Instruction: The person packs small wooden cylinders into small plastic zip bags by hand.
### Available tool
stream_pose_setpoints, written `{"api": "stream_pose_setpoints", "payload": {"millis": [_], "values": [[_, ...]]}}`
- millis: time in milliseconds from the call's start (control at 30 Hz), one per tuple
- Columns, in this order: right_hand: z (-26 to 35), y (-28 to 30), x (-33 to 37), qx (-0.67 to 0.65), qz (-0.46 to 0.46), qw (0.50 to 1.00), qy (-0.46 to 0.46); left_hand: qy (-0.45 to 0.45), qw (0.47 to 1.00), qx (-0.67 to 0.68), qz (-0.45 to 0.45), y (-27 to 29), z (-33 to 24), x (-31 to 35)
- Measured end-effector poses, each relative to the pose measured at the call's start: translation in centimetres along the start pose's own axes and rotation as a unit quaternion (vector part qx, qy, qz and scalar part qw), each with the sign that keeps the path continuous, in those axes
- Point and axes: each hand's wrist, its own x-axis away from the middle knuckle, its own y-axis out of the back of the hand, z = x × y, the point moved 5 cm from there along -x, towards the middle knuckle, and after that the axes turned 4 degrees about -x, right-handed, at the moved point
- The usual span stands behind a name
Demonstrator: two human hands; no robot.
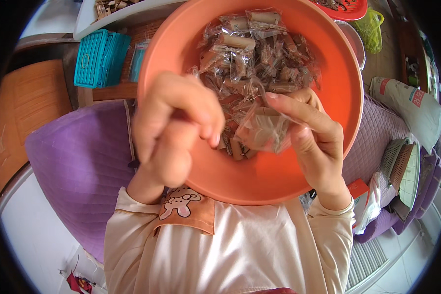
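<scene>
In front of me is a large orange basin (284,179). It holds a heap of clear plastic packets (240,44) with tan, wood-like pieces inside. My right hand (316,139) pinches a small clear plastic bag (264,130) over the basin's near part, with a tan piece showing through the film. My left hand (174,122) hovers above the basin's left rim, its fingers curled and smeared by motion. Whether anything is between them I cannot make out. Below the held bag, a few loose tan pieces (237,149) with dark parts lie in the basin.
Teal plastic baskets (95,58) stand at the far left, near a white tray (147,12) holding wooden pieces. A red tray (350,10) sits at the far right beside a green plastic bag (369,32). Purple quilted seating (78,161) flanks me; a white sack (402,105) rests on the right.
</scene>
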Motion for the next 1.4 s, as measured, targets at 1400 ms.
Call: {"api": "stream_pose_setpoints", "payload": {"millis": [1400], "values": [[-7.0, 0.2, 1.8, 0.503, 0.296, 0.795, -0.165, 0.019, 0.904, -0.424, -0.063, 3.4, 0.0, 2.6]]}}
